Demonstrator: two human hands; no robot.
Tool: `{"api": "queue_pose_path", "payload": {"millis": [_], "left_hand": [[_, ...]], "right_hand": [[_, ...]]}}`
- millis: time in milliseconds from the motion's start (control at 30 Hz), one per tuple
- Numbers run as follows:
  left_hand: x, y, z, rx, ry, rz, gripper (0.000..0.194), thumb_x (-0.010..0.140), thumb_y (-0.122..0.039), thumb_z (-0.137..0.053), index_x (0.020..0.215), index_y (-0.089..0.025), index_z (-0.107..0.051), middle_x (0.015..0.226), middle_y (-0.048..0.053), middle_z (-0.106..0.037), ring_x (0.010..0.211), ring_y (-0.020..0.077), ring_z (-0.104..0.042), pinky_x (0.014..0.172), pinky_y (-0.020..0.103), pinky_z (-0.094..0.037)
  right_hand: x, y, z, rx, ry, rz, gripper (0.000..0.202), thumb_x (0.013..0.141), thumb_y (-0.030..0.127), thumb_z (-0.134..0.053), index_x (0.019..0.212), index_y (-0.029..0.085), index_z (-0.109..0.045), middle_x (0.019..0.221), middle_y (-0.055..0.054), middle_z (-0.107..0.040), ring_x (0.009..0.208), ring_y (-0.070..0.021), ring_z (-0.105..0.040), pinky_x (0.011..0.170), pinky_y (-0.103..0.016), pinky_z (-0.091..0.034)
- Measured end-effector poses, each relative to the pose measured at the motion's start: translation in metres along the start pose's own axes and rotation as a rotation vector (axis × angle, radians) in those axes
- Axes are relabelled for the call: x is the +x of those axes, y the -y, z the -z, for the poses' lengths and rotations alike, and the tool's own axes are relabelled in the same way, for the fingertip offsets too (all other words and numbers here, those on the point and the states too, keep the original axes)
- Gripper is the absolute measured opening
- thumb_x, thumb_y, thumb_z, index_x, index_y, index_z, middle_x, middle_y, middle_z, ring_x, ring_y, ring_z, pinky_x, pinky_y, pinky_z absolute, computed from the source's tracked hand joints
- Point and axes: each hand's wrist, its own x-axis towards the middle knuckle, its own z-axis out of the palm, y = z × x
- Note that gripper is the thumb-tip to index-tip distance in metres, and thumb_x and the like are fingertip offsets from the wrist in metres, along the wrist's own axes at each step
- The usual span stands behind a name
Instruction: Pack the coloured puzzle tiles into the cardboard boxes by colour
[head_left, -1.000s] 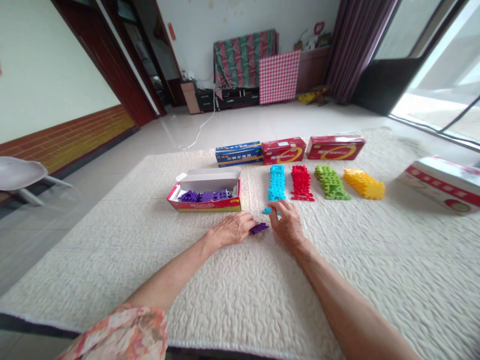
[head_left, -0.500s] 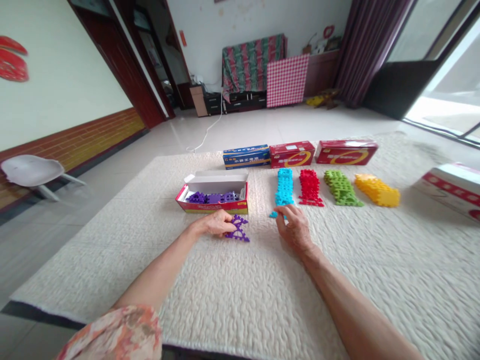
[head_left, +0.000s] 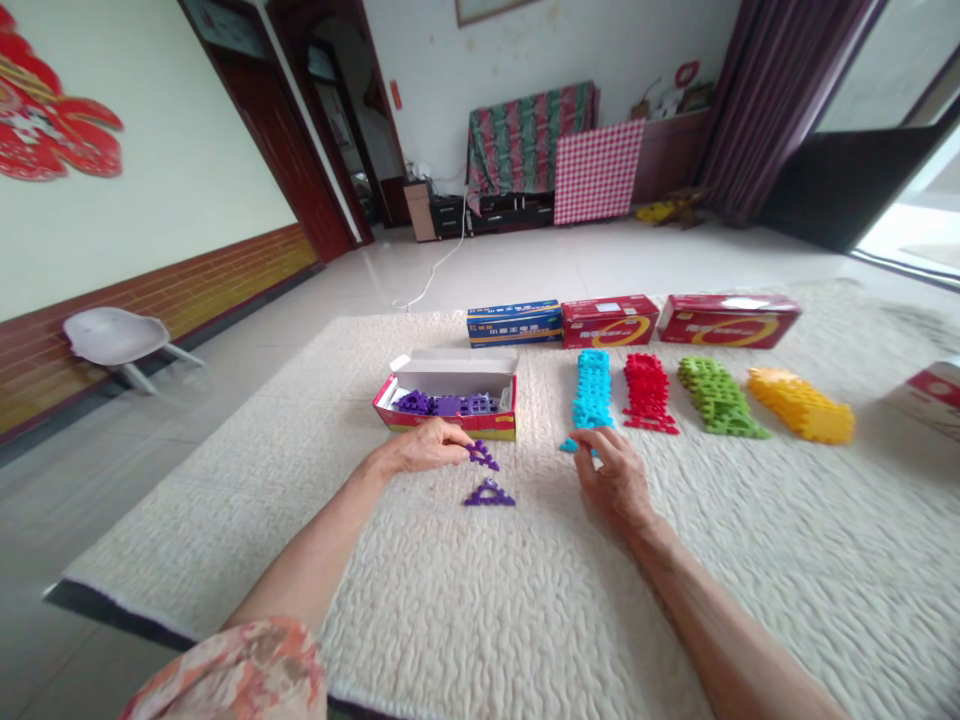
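Note:
My left hand (head_left: 431,446) pinches a purple triangular building piece (head_left: 483,456) just in front of an open box (head_left: 450,421). A second purple triangle (head_left: 490,495) lies on the quilted mat below it. Inside the box are more purple pieces (head_left: 448,404). My right hand (head_left: 613,478) has its fingers closed at the near end of the blue row of pieces (head_left: 593,388), on a small blue piece (head_left: 568,445) that the fingers partly cover. To the right of that row lies a row of red pieces (head_left: 648,392).
Green pieces (head_left: 718,397) and yellow pieces (head_left: 802,405) lie farther right. Behind them stand a blue box (head_left: 514,323), a red box (head_left: 609,321) and another red box (head_left: 729,321). A further box (head_left: 930,400) sits at the right edge. A white stool (head_left: 120,338) is off the mat.
One purple triangle has left my left hand and lies on the mat; the other stays in the fingers, raised slightly. My right hand stays by the blue pieces. The view has shifted left.

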Motion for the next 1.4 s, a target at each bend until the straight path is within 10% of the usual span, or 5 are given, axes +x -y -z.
{"api": "queue_pose_path", "payload": {"millis": [233, 600, 900, 1200, 1400], "left_hand": [[0.019, 0.01, 0.055, -0.153, -0.474, 0.178, 0.036, 0.073, -0.028, -0.056, 0.104, -0.012, -0.067, 0.07, 0.0, -0.065, 0.06, 0.0103, -0.059, 0.064, 0.023, -0.048], [0.041, 0.02, 0.054, 0.45, -0.42, 0.148, 0.027, 0.07, -0.025, -0.046, 0.051, -0.015, -0.061, 0.046, -0.004, -0.037, 0.049, 0.0104, -0.044, 0.05, 0.022, -0.026], [0.023, 0.006, 0.056, 0.534, -0.642, 0.128, 0.027, 0.076, -0.024, -0.048, 0.065, -0.015, -0.071, 0.056, 0.001, -0.059, 0.057, 0.0134, -0.052, 0.057, 0.025, -0.033], [-0.003, -0.016, -0.026, 0.417, -0.034, -0.236, 0.019, 0.075, -0.027, -0.061, 0.088, -0.018, -0.072, 0.081, 0.003, -0.067, 0.069, 0.0126, -0.058, 0.064, 0.023, -0.041], [0.001, -0.005, -0.06, 0.628, -0.012, -0.245, 0.021, 0.074, -0.03, -0.064, 0.091, -0.019, -0.065, 0.081, 0.002, -0.059, 0.072, 0.0152, -0.056, 0.065, 0.025, -0.041]], "right_hand": [[0.0, 0.0, 0.0, 0.016, 0.003, 0.003, 0.016, 0.085, 0.016, -0.05, 0.089, 0.021, -0.065, 0.084, -0.005, -0.067, 0.075, -0.0191, -0.061, 0.072, -0.032, -0.046], [-0.001, 0.0, 0.001, 0.043, 0.036, -0.003, 0.016, 0.087, 0.017, -0.049, 0.091, 0.02, -0.064, 0.083, -0.004, -0.066, 0.075, -0.0181, -0.061, 0.071, -0.031, -0.046], [0.001, 0.0, 0.0, 0.053, 0.035, 0.001, 0.016, 0.086, 0.016, -0.049, 0.09, 0.021, -0.064, 0.083, -0.004, -0.067, 0.074, -0.018, -0.061, 0.07, -0.031, -0.046], [-0.002, 0.0, -0.002, 0.048, 0.05, -0.018, 0.017, 0.085, 0.016, -0.05, 0.089, 0.021, -0.065, 0.084, -0.005, -0.067, 0.075, -0.0183, -0.062, 0.072, -0.031, -0.046], [-0.002, 0.0, -0.002, 0.062, 0.051, -0.038, 0.018, 0.085, 0.016, -0.049, 0.091, 0.021, -0.066, 0.085, -0.005, -0.067, 0.076, -0.0179, -0.062, 0.072, -0.031, -0.047]]}}
